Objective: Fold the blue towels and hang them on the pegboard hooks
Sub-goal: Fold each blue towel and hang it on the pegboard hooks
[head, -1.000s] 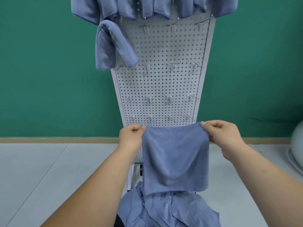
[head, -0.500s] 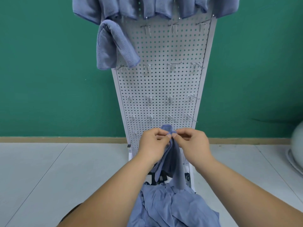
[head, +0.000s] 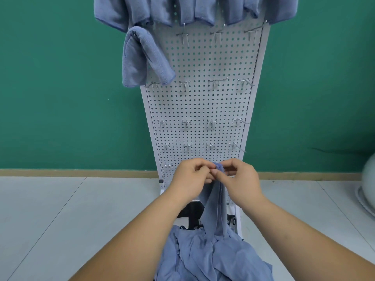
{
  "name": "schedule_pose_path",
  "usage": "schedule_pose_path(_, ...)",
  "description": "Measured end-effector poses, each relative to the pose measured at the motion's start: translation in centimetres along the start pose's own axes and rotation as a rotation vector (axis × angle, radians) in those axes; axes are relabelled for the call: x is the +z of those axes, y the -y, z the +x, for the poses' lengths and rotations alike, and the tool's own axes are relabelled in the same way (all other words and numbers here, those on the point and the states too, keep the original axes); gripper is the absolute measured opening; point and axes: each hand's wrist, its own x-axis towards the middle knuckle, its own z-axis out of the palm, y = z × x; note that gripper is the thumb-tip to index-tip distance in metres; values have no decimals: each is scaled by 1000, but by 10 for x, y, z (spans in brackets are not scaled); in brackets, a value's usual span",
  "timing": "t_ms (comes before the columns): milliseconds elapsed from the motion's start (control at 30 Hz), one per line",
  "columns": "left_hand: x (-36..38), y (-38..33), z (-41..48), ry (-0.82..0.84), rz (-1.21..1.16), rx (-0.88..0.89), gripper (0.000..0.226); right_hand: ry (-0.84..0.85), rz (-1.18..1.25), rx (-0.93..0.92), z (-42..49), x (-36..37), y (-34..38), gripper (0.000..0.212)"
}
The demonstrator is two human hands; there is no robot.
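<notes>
A: Entry one, the towel in hand?
B: Blue towel [head: 215,207]; gathered into a narrow hanging strip; its top corner held up low in front of the pegboard [head: 203,106]; its lower end trails down onto the pile of blue towels [head: 209,254] at the bottom of the view.
A: Hands?
B: Left hand [head: 190,177]; fingers [head: 199,169] curled, pinching the towel's bunched top; right hand [head: 239,179]; fingers [head: 223,175] curled likewise, pinching the same corner; the two hands meet at the towel.
A: Board stock?
B: White perforated pegboard, upright against a green wall [head: 60,78]; one folded towel [head: 142,57] draped at the upper left of the board; a row of further towels [head: 182,11] hanging along the top, partly cut off by the frame; metal hooks [head: 184,37] in several rows beneath.
A: Surroundings?
B: Pale tiled floor [head: 50,220]; a white rounded object [head: 367,185] at the right edge, too cropped to identify.
</notes>
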Motion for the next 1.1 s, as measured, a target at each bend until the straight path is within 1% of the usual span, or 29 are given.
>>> schedule_pose_path(67,-9,2,3,-59,197,44,31,2,-3,-10,4,-5,-1,10)
schedule_pose_path(133,-21,4,7,-118,513,110,30,0,20,-6,10,-12,-2,8)
schedule_pose_path(167,-27,6,10,-115,656,131,30,6,30,-4,13,-16,-3,7)
schedule_pose_path(233,-37,11,13,-48,844,110,24,13,44,-5,18,-24,-5,6)
schedule_pose_path(300,-43,16,13,29,962,93,21,22,35,-18,24,-34,-8,7)
schedule_pose_path(367,-45,16,13,39,1022,141,18,38,-39,-40,28,-41,-12,8)
schedule_pose_path(500,-47,5,16,-125,1098,305,19,57,-367,-67,32,-53,-18,2)
schedule_pose_path(567,-45,4,16,-115,1102,345,17,99,-472,-56,33,-55,-21,6)
schedule_pose_path(667,-43,9,17,-74,1041,305,11,164,-584,-64,34,-58,-24,11)
schedule_pose_path(733,-44,9,18,-94,938,252,6,193,-599,-71,34,-62,-23,11)
schedule_pose_path(800,-47,9,19,-128,824,228,12,223,-583,-79,36,-67,-21,11)
schedule_pose_path(867,-49,9,20,-134,783,235,18,257,-574,-91,37,-70,-19,13)
schedule_pose_path(933,-48,9,19,-104,844,250,28,286,-539,-104,36,-72,-16,14)
schedule_pose_path(967,-47,10,20,-95,924,255,27,298,-506,-110,35,-72,-15,15)
schedule_pose_path(1033,-44,10,18,-99,1107,258,14,309,-426,-121,30,-69,-12,16)
schedule_pose_path(1100,-43,13,17,-95,1187,216,9,310,-357,-146,24,-60,-10,17)
